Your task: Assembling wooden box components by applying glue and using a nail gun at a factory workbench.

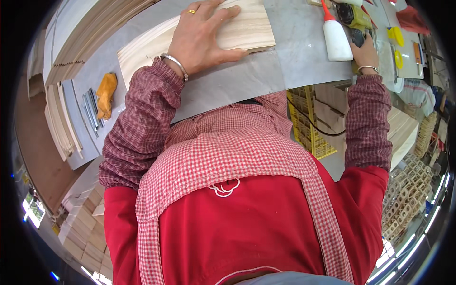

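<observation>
My left hand (pixel 202 38) lies spread on a pale wooden board (pixel 249 31), pressing it against the grey tabletop (pixel 237 80). Its thumb runs along the board's near edge, and the fingertips reach the top of the picture. Over at the right, my right hand (pixel 365 53) is closed around the dark grip of a yellow-green and black power tool (pixel 354 16), possibly a nail gun. Just left of that hand is a white glue bottle (pixel 338 42) with a red nozzle.
Stacked wooden boards (pixel 90 40) stand at the far left. An orange cloth (pixel 107 90) lies beside thin metal rods (pixel 90 107). Yellow round pieces (pixel 396 35) are at the right. Below the table edge are a yellow crate (pixel 308 128) and a dark hose (pixel 323 130).
</observation>
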A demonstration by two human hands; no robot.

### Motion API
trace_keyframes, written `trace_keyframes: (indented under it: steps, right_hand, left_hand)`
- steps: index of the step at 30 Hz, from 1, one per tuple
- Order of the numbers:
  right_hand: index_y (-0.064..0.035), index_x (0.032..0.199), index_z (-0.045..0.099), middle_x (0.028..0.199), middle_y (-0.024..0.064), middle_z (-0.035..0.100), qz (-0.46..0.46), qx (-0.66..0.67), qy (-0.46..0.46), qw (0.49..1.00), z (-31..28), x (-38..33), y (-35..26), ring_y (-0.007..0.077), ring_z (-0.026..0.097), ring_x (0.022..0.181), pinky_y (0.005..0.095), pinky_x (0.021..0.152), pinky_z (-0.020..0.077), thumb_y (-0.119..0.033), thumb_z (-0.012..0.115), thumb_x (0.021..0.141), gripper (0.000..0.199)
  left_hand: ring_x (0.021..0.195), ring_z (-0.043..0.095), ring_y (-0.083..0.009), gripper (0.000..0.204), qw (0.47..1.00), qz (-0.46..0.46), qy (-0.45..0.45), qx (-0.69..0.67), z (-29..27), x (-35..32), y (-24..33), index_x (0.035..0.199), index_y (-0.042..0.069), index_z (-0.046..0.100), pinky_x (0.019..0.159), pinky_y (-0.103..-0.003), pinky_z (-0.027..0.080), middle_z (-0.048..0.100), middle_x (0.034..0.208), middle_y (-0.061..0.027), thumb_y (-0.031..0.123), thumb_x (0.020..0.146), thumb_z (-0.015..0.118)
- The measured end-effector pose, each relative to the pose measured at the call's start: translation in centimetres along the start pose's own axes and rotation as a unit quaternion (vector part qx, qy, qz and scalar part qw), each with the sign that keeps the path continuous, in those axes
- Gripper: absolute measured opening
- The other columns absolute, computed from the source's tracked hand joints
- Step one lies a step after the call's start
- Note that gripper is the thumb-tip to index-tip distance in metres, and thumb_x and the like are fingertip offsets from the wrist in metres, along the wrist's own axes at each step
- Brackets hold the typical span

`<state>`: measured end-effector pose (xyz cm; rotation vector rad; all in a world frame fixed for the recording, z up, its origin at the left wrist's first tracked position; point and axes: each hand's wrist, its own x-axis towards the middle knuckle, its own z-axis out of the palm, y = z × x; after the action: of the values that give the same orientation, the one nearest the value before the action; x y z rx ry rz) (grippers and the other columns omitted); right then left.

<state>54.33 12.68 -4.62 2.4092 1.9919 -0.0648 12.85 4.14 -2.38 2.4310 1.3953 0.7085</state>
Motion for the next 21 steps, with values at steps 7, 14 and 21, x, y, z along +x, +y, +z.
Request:
trace_keyframes:
  steps: [7, 14, 21]
  right_hand:
    - [0.0022, 0.122, 0.048, 0.103, 0.0211, 0.063, -0.048, 0.0, 0.097, 0.994, 1.3, 2.3, 1.2, 0.0373, 0.061, 0.093, 0.0399, 0.08, 0.048, -0.033, 0.06, 0.073, 0.061]
    - [0.0013, 0.095, 0.055, 0.063, 0.0095, 0.057, 0.027, 0.189, -0.124, 0.974, -10.8, -4.9, -2.2, 0.0195, 0.051, 0.047, 0.0302, 0.048, 0.0435, -0.022, 0.061, 0.071, 0.034]
    - [0.0019, 0.101, 0.054, 0.062, 0.0063, 0.054, -0.011, 0.355, -0.214, 0.91, -16.2, -13.5, -11.1, 0.0127, 0.046, 0.042, 0.023, 0.041, 0.0381, -0.005, 0.06, 0.071, 0.031]
  left_hand:
    - [0.108, 0.045, -0.0354, 0.08, 1.0, -0.004, 0.023, -0.016, 0.4, -0.4, -0.7, 0.122, 0.007, 0.052, 0.095, -0.044, 0.036, 0.046, 0.123, -0.0218, 0.059, 0.063, 0.069]
    - [0.109, 0.044, -0.0351, 0.081, 1.0, -0.009, 0.008, -0.023, 0.6, -0.3, -0.7, 0.122, 0.007, 0.052, 0.097, -0.044, 0.035, 0.046, 0.123, -0.021, 0.06, 0.064, 0.067]
    - [0.113, 0.046, -0.0307, 0.074, 0.995, -0.062, 0.002, 0.078, 0.1, -0.6, -0.3, 0.12, 0.017, 0.056, 0.099, -0.041, 0.035, 0.048, 0.126, -0.0117, 0.055, 0.06, 0.072]
